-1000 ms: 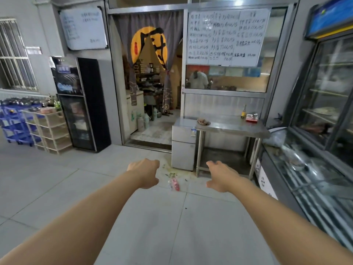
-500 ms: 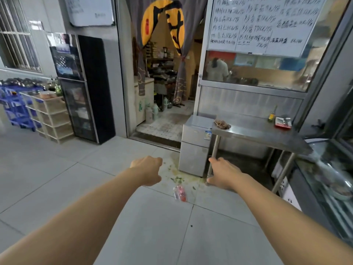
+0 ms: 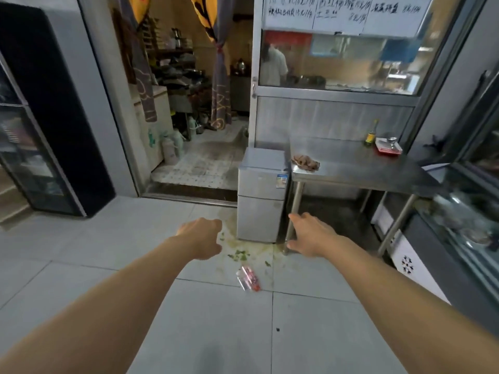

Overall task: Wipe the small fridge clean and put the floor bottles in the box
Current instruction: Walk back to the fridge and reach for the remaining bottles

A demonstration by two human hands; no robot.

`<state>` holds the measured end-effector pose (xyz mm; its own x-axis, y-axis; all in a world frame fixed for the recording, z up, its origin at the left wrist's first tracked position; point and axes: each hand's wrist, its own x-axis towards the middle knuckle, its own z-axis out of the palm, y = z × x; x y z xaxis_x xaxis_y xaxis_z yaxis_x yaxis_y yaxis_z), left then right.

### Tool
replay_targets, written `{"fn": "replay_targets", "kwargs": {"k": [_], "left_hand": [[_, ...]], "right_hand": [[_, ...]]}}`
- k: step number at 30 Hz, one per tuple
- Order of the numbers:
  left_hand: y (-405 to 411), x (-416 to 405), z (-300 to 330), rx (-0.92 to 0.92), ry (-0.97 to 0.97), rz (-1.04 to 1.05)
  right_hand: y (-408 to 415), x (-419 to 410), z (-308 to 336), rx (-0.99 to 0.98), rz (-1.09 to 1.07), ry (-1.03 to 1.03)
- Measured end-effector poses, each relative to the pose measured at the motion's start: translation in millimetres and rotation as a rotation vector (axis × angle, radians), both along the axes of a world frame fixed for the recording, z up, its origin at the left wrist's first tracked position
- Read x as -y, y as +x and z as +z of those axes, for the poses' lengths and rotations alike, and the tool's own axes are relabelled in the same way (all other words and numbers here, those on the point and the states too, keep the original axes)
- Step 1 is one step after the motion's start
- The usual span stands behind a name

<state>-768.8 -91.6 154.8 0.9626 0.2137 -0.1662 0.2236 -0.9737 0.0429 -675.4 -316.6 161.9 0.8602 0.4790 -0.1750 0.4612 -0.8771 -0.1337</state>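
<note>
Head view: both grips are empty, left hand loosely curled, right hand spread. The person has walked closer; the small fridge beside the table now looms, unwiped, a bottle on the floor just ahead.

Person is wearing nothing on either forearm: left hand and right hand are showing bare, ungloved
</note>
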Motion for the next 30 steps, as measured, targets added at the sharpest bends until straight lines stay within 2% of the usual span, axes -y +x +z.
{"fn": "replay_targets", "kwargs": {"k": [9,17,22,30], "left_hand": [[123.2,-78.6,-41.0,-0.054,-0.02,-0.076],[257.6,-141.1,-93.7,-0.188,-0.023,-0.088],[321.5,-169.5,-131.0,-0.278,-0.063,-0.091],[423.0,-206.3,-196.8,-0.284,-0.086,-0.192]], "right_hand": [[117.3,-72.4,-42.1,-0.098,-0.087,-0.009],[250.2,-142.8,-104.5,-0.207,-0.072,0.009],[300.7,-165.5,-143.3,-0.261,-0.088,-0.081],[370.0,-192.8,-204.6,-0.369,-0.247,-0.087]]}}
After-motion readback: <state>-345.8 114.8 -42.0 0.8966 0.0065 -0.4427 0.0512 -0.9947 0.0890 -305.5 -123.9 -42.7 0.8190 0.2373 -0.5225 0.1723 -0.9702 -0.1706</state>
